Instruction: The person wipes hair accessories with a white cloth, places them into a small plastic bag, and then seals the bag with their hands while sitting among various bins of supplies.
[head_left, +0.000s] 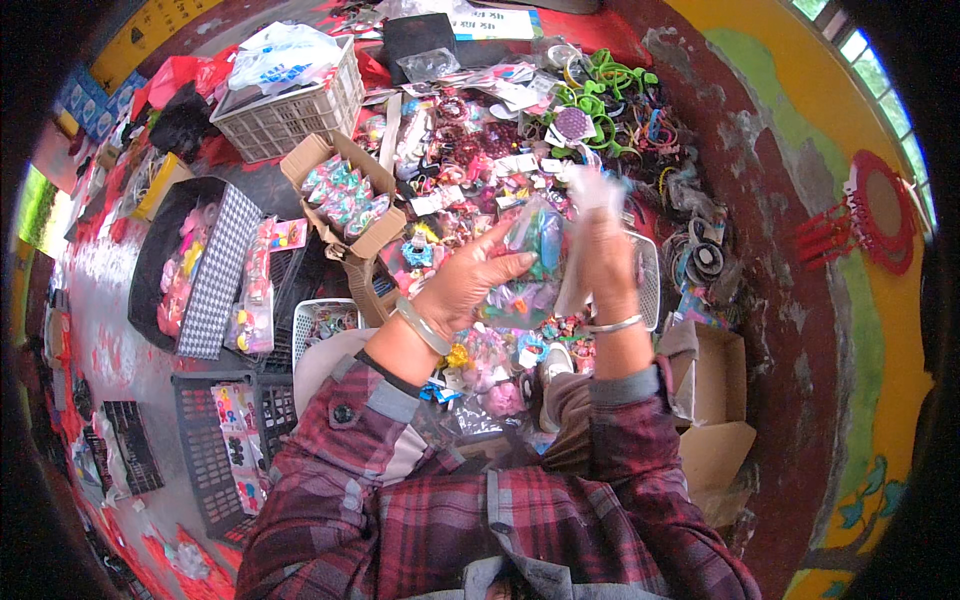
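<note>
My left hand [455, 290] grips a clear plastic bag [540, 245] of small teal, blue and purple pieces, its thumb lying across the front. Just right of the bag, my right hand [610, 265] is raised edge-on and smeared by motion. A whitish blur [594, 188] covers its fingertips; whether it is film held in them I cannot make out. Below and beyond both hands spreads a heap of small hair accessories [485, 165], many on cards or in little bags. A yellow scrunchie [457, 356] and a pink fluffy piece [503, 399] lie nearer to me.
At left stand a cardboard box [392, 222] of similar bags, a grey crate [290, 125], a houndstooth-patterned box [215, 280] and a black basket [205, 440]. Green headbands [605, 90] pile up at far right. An open carton [720, 375] sits beside my right arm, near the painted wall [790, 200].
</note>
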